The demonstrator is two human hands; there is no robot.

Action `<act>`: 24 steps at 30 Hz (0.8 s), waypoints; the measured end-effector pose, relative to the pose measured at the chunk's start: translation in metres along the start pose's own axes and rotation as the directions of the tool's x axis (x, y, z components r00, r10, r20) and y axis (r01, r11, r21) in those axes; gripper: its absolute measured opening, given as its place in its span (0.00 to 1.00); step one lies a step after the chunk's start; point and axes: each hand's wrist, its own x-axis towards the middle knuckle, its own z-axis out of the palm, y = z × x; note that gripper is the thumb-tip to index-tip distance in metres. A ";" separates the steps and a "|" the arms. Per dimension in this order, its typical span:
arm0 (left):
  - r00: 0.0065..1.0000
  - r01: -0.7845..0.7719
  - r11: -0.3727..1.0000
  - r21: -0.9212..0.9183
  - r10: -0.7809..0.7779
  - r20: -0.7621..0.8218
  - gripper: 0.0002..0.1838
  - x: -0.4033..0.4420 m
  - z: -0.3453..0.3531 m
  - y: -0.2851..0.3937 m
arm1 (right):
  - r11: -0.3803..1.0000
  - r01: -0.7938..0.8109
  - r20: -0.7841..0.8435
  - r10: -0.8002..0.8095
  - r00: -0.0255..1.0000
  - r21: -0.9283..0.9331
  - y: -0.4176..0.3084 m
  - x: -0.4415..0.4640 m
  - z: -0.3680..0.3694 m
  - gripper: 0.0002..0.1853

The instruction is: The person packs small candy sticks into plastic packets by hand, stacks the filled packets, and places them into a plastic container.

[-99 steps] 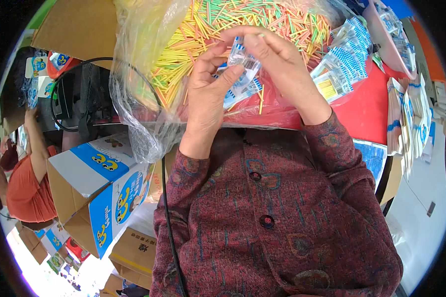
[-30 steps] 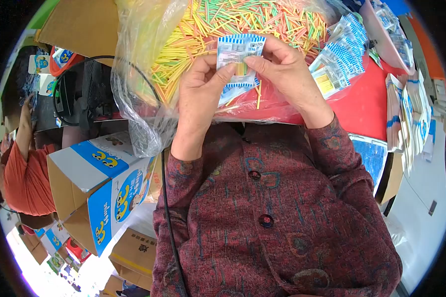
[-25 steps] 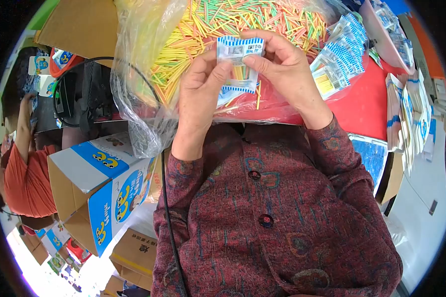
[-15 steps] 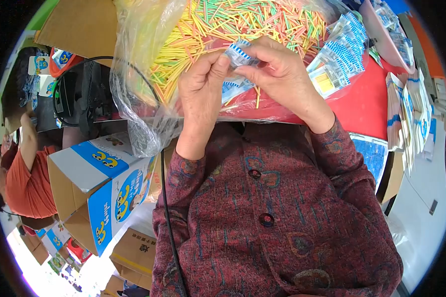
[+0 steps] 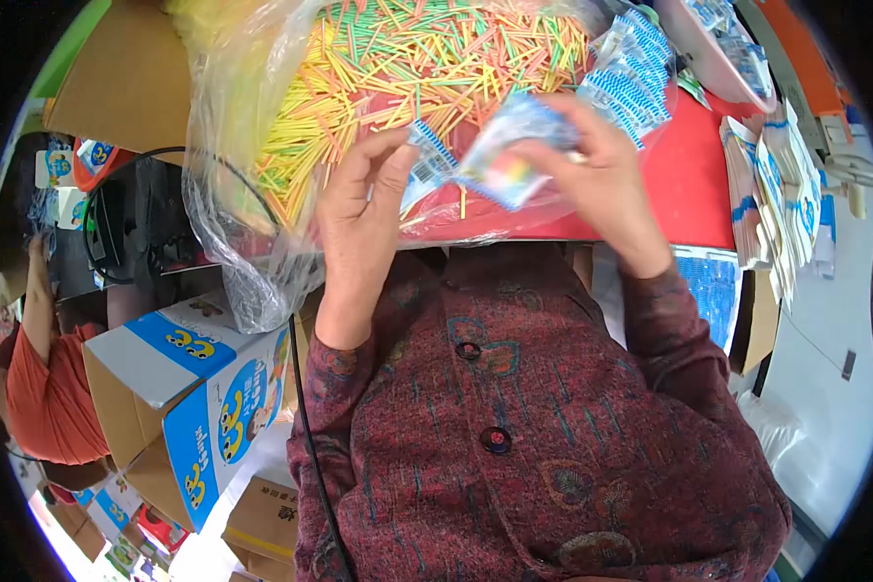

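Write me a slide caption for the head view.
The right hand holds a blurred blue-and-white packet over a red tabletop, near a heap of colourful sticks.

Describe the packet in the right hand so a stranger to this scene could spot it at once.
On the red table, find the spread of coloured sticks. At its near edge, the right hand holds the blue-and-white packet. It alone is blurred, unlike the packet by the left hand and the fanned packets farther right.
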 end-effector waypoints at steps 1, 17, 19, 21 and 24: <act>0.999 -0.044 0.987 0.155 0.043 0.006 0.07 0.000 -0.008 -0.003 | 0.990 -0.123 -0.039 0.126 0.991 0.075 0.003 -0.003 -0.015 0.19; 0.959 -0.248 0.347 0.905 0.218 0.179 0.14 0.017 -0.028 -0.033 | 0.562 0.103 -0.218 -0.475 0.853 -0.820 0.064 -0.013 -0.048 0.22; 0.959 -0.251 0.349 0.903 0.219 0.181 0.14 0.018 -0.030 -0.034 | 0.569 0.123 -0.220 -0.497 0.840 -0.813 0.046 -0.007 -0.042 0.22; 0.962 -0.238 0.379 0.894 0.217 0.164 0.13 0.019 -0.031 -0.034 | 0.810 0.210 -0.151 -0.342 0.927 -0.547 0.026 0.002 -0.029 0.19; 0.969 -0.207 0.435 0.876 0.213 0.124 0.13 0.020 -0.035 -0.032 | 0.928 0.264 0.064 -0.256 0.965 -0.262 0.005 0.020 0.006 0.15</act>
